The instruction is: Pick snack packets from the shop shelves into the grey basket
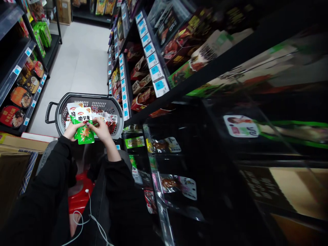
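Two green-and-white snack packets (86, 134) overlap in front of me, above the near part of a grey shopping basket (59, 119). My left hand (71, 130) is closed on the packets from the left side. From the right, my right hand (100, 129) pinches the edge of the front packet between thumb and fingers. Under and behind the packets, the basket holds several red-and-white snack packets (111, 120). Part of the basket's contents is hidden by my hands and the packets.
A black shelf unit with price tags (151, 58) rises close on my right, with packaged snacks (166, 145) on its lower tiers. Another shelf with bowl-shaped packs (21, 97) stands left. Cardboard boxes (14, 167) sit by my left leg. A white cable (90, 208) hangs over my lap.
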